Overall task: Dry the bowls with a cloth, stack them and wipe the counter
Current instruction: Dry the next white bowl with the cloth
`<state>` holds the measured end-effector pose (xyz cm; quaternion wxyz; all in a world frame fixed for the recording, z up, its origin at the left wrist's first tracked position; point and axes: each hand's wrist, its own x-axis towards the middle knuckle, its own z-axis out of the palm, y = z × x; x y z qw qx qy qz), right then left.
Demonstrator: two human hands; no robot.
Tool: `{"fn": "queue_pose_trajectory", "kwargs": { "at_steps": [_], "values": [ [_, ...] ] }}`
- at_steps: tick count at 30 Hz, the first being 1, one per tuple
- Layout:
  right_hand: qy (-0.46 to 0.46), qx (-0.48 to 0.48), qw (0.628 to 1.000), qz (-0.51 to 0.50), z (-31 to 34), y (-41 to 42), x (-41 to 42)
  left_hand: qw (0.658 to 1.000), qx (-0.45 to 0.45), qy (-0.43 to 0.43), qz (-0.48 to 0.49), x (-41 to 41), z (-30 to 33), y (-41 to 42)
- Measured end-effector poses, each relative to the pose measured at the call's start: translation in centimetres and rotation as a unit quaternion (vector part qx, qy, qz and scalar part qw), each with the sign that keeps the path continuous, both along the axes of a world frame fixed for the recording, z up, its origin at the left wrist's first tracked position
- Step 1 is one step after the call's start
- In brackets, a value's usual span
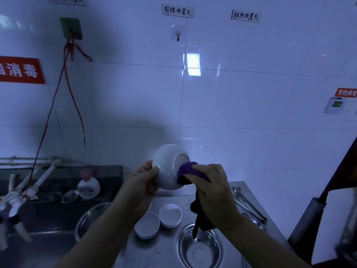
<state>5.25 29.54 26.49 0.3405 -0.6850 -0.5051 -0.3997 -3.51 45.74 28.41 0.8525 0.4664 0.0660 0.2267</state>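
Left hand (144, 180) grips a white bowl (170, 167) by its rim, raised over the counter (170, 246) w/ base facing out, right hand (209, 182) pinches a purple cloth (188, 170) against that base; best to rub in circles, turning the bowl, then stack onto the two bowls (158, 219) below.

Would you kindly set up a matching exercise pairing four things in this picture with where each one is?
Things:
1. purple cloth
2. held bowl
3. two white bowls
4. metal basin

Places:
A. standing side by side on the counter
B. pressed against a bowl's underside by the right hand
C. on the counter below the hanging end of the cloth
D. gripped at its rim by the left hand

Pairs: 1-B, 2-D, 3-A, 4-C
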Motion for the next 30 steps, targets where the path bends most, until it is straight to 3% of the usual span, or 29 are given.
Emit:
{"fn": "queue_pose_trajectory", "kwargs": {
  "at_steps": [5,10,15,19,24,30],
  "values": [
    [-0.016,0.039,0.999,-0.012,0.9,2.1,-1.0,0.998,0.044,-0.012,-0.035,0.2,0.0,-1.9],
    [0.085,0.072,0.994,-0.017,2.2,2.7,-1.0,0.996,0.083,0.004,-0.045,0.1,-0.1,-2.4],
    [0.273,0.079,0.958,0.022,4.0,3.5,0.7,0.995,0.08,-0.004,-0.055,0.2,-0.1,-2.2],
    [0.408,0.132,0.901,0.067,3.1,3.2,2.1,0.998,-0.011,-0.042,-0.037,0.4,0.2,-1.9],
    [0.342,0.146,0.928,0.028,1.0,3.6,1.5,0.997,-0.051,-0.043,-0.024,0.9,0.5,-2.1],
    [0.113,0.068,0.991,-0.013,1.0,3.1,0.3,0.998,-0.055,-0.028,-0.005,1.1,0.6,-2.5]
  ]
}}
